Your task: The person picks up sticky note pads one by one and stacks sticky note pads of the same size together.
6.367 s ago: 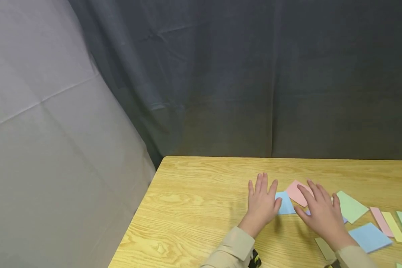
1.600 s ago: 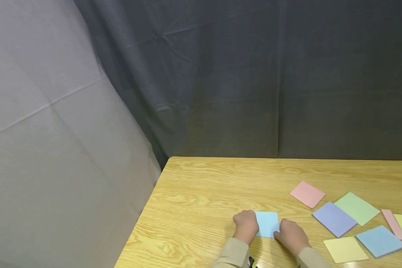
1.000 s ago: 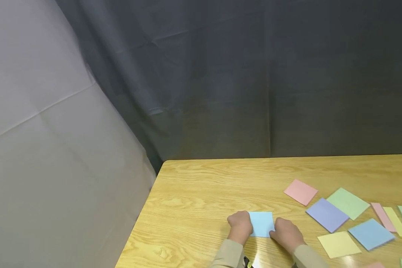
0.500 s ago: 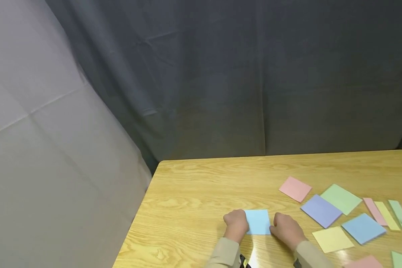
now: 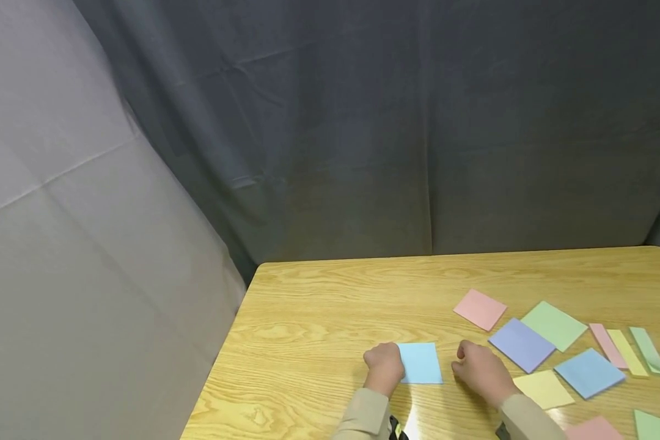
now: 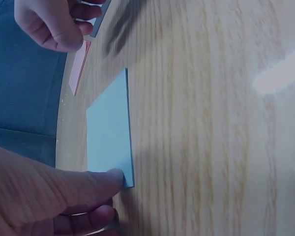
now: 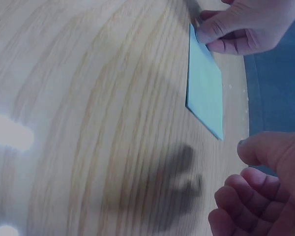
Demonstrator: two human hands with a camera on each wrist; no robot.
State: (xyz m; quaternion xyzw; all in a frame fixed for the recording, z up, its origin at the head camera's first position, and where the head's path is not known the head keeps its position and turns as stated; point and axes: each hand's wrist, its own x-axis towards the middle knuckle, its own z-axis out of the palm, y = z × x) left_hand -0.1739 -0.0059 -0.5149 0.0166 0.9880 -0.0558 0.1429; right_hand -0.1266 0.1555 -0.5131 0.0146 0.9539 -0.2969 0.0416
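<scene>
Head view: left hand [image 5: 384, 365] pinches light-blue pad [image 5: 421, 363], right hand [image 5: 481, 370] hovers nearby

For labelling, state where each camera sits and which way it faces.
Head: worn there, facing forward and down at the table; left hand, right hand, sleeves show.
Left wrist: worn there, facing the blue square; both hands show.
Right wrist: worn there, facing the same square; both hands show.
Wrist views share that square.

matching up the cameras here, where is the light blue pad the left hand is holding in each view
Head: pad, low, right of centre.
Left wrist: pad, left of centre, around mid-height.
Right wrist: pad, upper part, right of centre.
Shared landmark: the left hand, gripping one edge.
</scene>
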